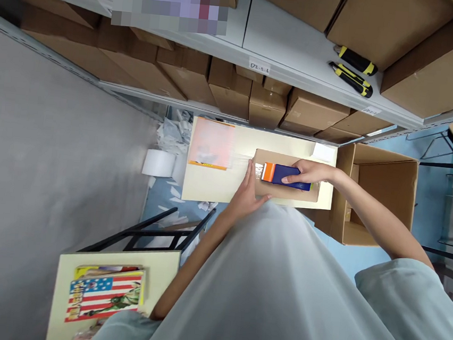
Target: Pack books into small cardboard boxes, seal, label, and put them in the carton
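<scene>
A flat brown cardboard box lies on the pale table in the head view. My right hand is closed around a blue and orange packing tape dispenser, whose toothed orange end points left over the box. Shiny clear tape shows at the box's left end, beside that toothed edge. My left hand lies against the left end of the box, its fingers stretched out and its thumb apart along the near side. The underside of the dispenser is hidden.
A pink-orange sheet in clear plastic lies left on the table. To the right stands a large open carton. Shelves overhead hold brown boxes and two box cutters. Magazines sit on a side table.
</scene>
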`<move>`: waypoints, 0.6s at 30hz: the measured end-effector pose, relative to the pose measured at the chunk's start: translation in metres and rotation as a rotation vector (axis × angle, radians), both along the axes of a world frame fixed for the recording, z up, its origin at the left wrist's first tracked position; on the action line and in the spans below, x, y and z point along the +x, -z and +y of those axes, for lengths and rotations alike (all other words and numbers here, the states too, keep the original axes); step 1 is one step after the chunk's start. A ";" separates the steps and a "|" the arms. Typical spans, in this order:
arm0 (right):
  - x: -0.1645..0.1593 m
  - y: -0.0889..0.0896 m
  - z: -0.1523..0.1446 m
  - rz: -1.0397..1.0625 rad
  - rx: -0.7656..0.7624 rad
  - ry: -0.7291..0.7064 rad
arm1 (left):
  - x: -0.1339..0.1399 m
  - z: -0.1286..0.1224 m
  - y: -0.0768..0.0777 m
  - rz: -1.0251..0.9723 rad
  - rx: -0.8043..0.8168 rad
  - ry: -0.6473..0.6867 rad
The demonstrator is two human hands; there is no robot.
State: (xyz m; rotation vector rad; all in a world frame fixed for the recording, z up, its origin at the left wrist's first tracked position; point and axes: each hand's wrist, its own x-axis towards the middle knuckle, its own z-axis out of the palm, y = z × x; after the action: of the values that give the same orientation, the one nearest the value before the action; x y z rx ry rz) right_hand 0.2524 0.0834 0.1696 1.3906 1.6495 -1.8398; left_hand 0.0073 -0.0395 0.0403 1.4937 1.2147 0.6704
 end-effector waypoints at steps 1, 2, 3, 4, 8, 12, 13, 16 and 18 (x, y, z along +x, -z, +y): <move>0.000 0.000 0.000 0.002 0.001 -0.001 | 0.001 0.003 0.002 0.032 0.010 0.010; 0.001 0.000 0.000 -0.001 0.004 -0.002 | 0.002 0.007 0.003 0.067 0.027 0.022; 0.001 0.000 0.000 -0.004 0.008 -0.005 | 0.003 0.011 0.004 0.107 0.053 0.038; 0.001 0.001 0.000 -0.005 0.012 -0.008 | 0.005 0.016 0.005 0.147 0.085 0.059; 0.004 0.004 0.000 0.016 -0.008 -0.008 | 0.011 0.027 0.007 0.289 0.197 0.138; 0.006 0.003 -0.001 0.034 -0.051 0.027 | 0.014 0.027 0.008 0.402 0.236 0.150; 0.006 0.002 -0.001 0.040 -0.068 0.028 | 0.015 0.026 0.008 0.426 0.237 0.149; 0.005 -0.003 -0.002 0.045 -0.091 -0.001 | 0.017 0.026 0.007 0.484 0.233 0.152; 0.005 -0.007 -0.001 0.016 -0.047 -0.031 | 0.019 0.026 0.005 0.510 0.229 0.159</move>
State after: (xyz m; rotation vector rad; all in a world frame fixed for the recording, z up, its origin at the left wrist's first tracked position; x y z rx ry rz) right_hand 0.2571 0.0822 0.1765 1.3271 1.6159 -1.8651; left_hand 0.0258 -0.0132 0.0354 2.0105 1.4086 0.3342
